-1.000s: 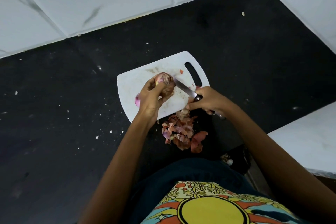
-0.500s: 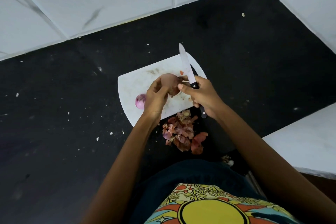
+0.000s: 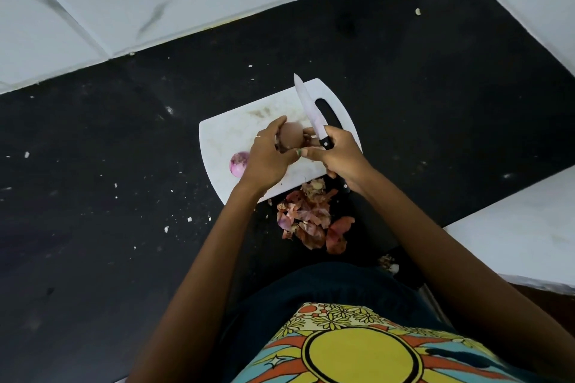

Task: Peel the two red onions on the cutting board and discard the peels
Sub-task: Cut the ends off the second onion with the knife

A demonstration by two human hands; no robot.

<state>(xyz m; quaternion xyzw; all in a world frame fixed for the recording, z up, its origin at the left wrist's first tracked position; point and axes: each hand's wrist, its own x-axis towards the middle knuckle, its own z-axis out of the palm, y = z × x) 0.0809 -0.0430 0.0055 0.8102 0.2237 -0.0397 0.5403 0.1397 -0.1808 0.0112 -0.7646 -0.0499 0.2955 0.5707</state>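
Observation:
A white cutting board [image 3: 230, 130] lies on the black counter. Above it my left hand [image 3: 267, 155] grips a brownish, skin-covered red onion [image 3: 292, 134]. My right hand [image 3: 337, 155] holds a black-handled knife [image 3: 309, 109], blade pointing up and away, while its fingertips touch the onion's right side. A second, peeled purple onion [image 3: 239, 163] rests on the board's left edge, just left of my left hand. A heap of onion peels [image 3: 312, 219] lies on the counter in front of the board.
White marble-patterned tiles [image 3: 155, 3] rise behind the counter and along the right. A white ledge [image 3: 522, 236] sits at the right front. Small white crumbs dot the black counter [image 3: 93, 196]. My patterned shirt fills the bottom.
The knife blade swung from lying across the onion to pointing up and away. My right hand moved in against the onion, and my left hand shifted, uncovering the peeled onion.

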